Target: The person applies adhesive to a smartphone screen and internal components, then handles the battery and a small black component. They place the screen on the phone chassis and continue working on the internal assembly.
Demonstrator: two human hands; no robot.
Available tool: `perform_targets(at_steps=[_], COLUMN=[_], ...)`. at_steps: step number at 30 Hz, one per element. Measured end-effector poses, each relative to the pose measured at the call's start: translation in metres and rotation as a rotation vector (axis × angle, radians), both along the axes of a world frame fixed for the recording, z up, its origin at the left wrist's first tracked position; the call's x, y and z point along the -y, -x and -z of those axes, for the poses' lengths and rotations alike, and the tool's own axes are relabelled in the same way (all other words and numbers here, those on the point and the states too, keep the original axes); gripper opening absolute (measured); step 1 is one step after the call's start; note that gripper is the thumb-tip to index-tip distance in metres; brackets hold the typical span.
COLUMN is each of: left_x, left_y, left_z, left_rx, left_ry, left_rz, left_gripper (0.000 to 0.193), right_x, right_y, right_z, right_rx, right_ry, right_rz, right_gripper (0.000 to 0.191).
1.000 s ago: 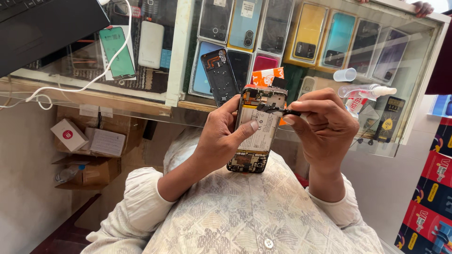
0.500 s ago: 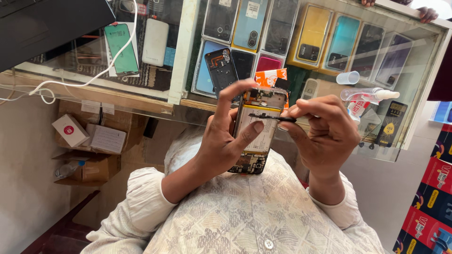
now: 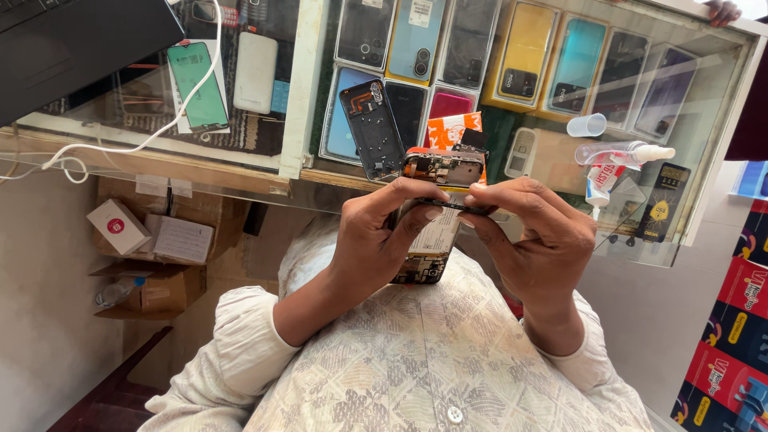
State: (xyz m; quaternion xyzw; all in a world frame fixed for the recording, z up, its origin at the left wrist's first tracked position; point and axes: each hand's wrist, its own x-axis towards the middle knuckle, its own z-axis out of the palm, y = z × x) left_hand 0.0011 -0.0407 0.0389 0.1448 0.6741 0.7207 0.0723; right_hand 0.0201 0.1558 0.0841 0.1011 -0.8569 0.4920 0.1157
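Phone [image 3: 436,232] upright, opened back visible; left hand [image 3: 376,240], right hand [image 3: 536,240] clasping.

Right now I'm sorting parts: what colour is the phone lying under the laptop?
Green phone, seen in the head view.

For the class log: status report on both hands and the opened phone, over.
Left hand grips opened phone. Right hand holds thin dark tool across it. Nothing blocking; glass counter beyond.
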Motion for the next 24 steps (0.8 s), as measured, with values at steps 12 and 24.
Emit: perform_targets(at_steps=[12, 24], left_x=[-0.006, 0.001], left_y=[0.003, 0.009], left_z=[0.012, 0.050], left_rx=[0.091, 0.392], left_ry=[0.039, -0.177], left_rz=[-0.019, -0.086], left_gripper=[0.014, 0.018], right_x=[-0.007, -0.008], right_y=[0.003, 0.027], right_z=[0.009, 0.068], right_rx=[0.177, 0.552], right_ry=[0.227, 0.564], right_rz=[-0.053, -0.058], right_gripper=[0.032, 0.032])
